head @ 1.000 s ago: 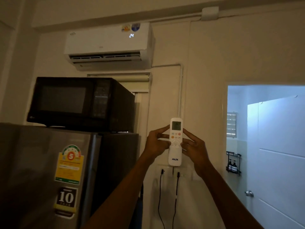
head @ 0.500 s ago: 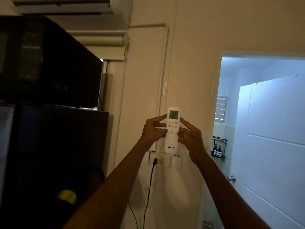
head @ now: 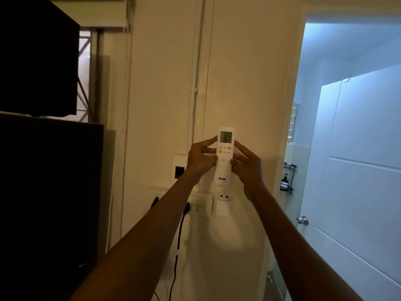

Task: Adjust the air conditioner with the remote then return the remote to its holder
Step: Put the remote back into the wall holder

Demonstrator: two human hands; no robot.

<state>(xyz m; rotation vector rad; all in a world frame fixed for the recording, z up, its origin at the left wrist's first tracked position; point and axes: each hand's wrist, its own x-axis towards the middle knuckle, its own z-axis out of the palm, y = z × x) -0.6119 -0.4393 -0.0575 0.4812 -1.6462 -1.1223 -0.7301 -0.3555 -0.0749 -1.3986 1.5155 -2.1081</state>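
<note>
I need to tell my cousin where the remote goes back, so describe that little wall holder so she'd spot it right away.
Find the cream wall left of the lit doorway. Low on it sits a socket plate with a black cable plugged in. The remote holder is the small white pocket touching that plate's right side, directly under the remote; two dark screw holes near its top mark it.

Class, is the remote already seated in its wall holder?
No: both hands grip the remote above the empty holder.
</note>
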